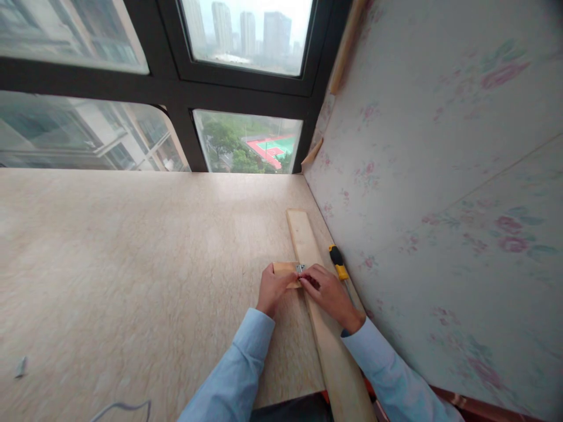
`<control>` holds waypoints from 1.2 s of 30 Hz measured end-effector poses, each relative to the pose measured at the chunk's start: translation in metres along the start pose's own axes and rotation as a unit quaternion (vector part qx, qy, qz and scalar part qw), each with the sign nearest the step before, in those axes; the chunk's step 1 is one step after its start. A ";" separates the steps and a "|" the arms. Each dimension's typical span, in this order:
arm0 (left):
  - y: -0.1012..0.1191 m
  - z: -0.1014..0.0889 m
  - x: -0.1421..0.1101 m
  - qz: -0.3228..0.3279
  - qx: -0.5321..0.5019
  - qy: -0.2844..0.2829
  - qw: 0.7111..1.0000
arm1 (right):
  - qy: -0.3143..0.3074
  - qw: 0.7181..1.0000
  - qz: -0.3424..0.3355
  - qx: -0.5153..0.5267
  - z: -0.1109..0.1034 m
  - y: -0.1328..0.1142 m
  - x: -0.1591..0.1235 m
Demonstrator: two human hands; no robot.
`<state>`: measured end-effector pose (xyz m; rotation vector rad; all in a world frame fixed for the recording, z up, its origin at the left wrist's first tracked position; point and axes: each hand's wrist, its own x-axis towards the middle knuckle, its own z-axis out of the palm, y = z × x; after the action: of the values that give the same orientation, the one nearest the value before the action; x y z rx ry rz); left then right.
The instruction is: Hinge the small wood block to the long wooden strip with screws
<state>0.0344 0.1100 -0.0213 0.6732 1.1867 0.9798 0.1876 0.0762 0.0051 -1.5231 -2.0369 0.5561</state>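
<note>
A long wooden board [301, 234] lies on the pale marbled sill, running from near the window down past its front edge. Against the board's left side sits a short wooden block [285, 268]. A small metal bracket [300, 268] shows where the two meet. My left hand [275, 287] is closed on the block, its fingertips reaching the bracket. My right hand [328, 291] rests over the board with fingers pinched together beside the bracket; whatever they hold is too small to make out. To the right of that hand lies a yellow-and-black screwdriver [338, 261].
The sill [132, 264] stretches far to the left. A flowered wall [417, 193] rises close on the right, and a dark-framed window [246, 88] stands behind. At the lower left are a small grey object [20, 367] and a grey cable [125, 404].
</note>
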 end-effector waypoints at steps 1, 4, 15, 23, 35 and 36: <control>0.000 0.001 0.000 -0.004 0.002 0.002 1.000 | 0.002 1.000 -0.003 0.007 0.001 0.001 0.000; 0.001 0.002 -0.002 -0.011 -0.007 -0.008 1.000 | 0.006 1.000 -0.009 0.018 0.002 0.003 -0.001; -0.004 0.001 0.003 0.009 0.007 0.006 1.000 | -0.018 0.999 -0.024 -0.023 0.000 0.004 0.000; -0.011 0.000 0.008 0.023 0.013 0.021 0.999 | -0.012 1.000 -0.021 -0.018 -0.004 0.000 0.002; -0.007 0.001 0.006 0.021 0.007 0.035 0.999 | 0.008 1.000 0.001 0.025 -0.005 0.004 0.002; -0.007 0.001 0.006 0.020 0.005 0.035 0.999 | 0.014 0.999 0.009 0.037 -0.007 0.003 0.002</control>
<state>0.0380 0.1119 -0.0298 0.6782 1.2440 1.0393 0.1936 0.0788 0.0087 -1.4989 -1.9626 0.6071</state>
